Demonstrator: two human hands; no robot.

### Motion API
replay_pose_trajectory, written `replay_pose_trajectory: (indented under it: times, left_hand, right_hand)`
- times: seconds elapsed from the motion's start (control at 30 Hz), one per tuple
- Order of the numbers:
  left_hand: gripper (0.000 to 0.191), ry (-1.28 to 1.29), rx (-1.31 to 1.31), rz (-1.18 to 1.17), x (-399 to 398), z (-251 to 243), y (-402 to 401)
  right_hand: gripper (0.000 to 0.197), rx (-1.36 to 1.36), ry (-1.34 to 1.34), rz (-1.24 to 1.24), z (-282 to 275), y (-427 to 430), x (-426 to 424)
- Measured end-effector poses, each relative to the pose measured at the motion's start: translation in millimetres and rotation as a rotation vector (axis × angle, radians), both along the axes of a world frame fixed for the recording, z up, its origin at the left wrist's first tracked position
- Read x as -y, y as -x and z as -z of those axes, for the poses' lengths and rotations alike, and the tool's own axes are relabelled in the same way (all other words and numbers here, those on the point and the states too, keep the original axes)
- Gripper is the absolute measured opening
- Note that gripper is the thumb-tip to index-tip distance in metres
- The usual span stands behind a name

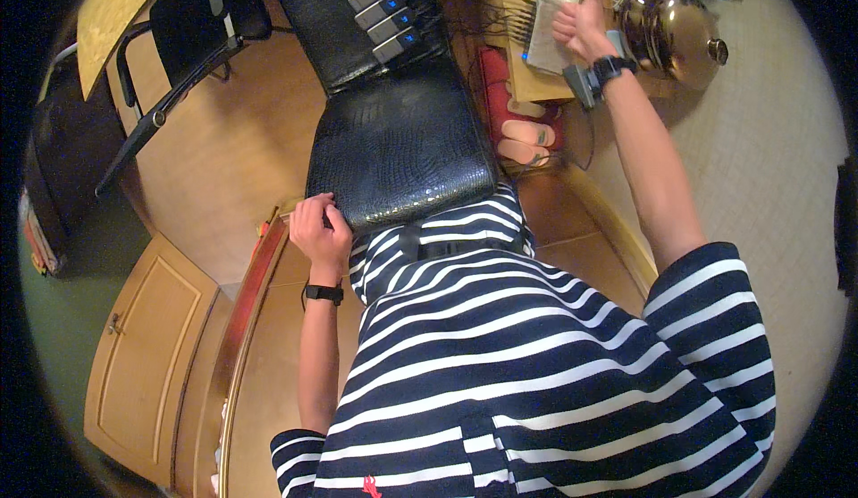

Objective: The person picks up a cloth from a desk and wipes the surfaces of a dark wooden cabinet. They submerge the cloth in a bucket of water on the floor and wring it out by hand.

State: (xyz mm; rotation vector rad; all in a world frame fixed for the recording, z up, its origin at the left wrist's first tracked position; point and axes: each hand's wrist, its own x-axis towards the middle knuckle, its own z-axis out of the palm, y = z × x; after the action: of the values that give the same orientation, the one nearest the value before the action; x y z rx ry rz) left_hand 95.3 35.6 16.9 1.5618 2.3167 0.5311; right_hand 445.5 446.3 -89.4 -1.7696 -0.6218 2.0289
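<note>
My left hand (pixel 320 230) is beside the front left corner of a black crocodile-pattern chair seat (pixel 402 142). Its fingers are loosely curled, and nothing shows in them. Over a small wooden table, my right hand (pixel 582 27) has its fingers curled against a pale grey flat object (pixel 546 35). Whether it grips that object cannot be made out. A row of black plugs or cable ends (pixel 521 20) lines the object's left edge. Several small grey devices (pixel 395 26) with lit blue marks lie in a row on the chair's backrest (pixel 328 35).
A shiny brown lidded pot (pixel 684 39) stands right of my right hand. Pink slippers (pixel 526 142) sit on a red surface below the table (pixel 519 82). Dark cables (pixel 469 12) run between chair and table. An office chair (pixel 181 49) and a wooden door (pixel 144 364) are at left.
</note>
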Motion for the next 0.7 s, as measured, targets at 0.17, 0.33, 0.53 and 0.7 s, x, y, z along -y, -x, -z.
replay_pose_trajectory:
  times: [0.17, 0.33, 0.53, 0.7]
  left_hand:
    - [0.01, 0.006, -0.007, 0.001, 0.3, -2.0, -0.5]
    - [0.009, 0.01, -0.004, 0.012, -2.1, -1.6, -0.1]
    - [0.008, 0.007, -0.012, 0.01, -0.2, 1.4, 0.3]
    - [0.008, 0.006, -0.007, 0.001, -0.3, 0.6, -0.3]
  right_hand:
    - [0.072, 0.079, 0.041, 0.068, -11.5, -14.4, 30.4]
    - [0.072, 0.092, 0.093, 0.075, 12.6, -21.7, 58.0]
    - [0.071, 0.134, 0.119, 0.121, 12.1, -15.8, 58.0]
    - [0.069, 0.213, 0.106, 0.128, -3.0, -3.7, 57.4]
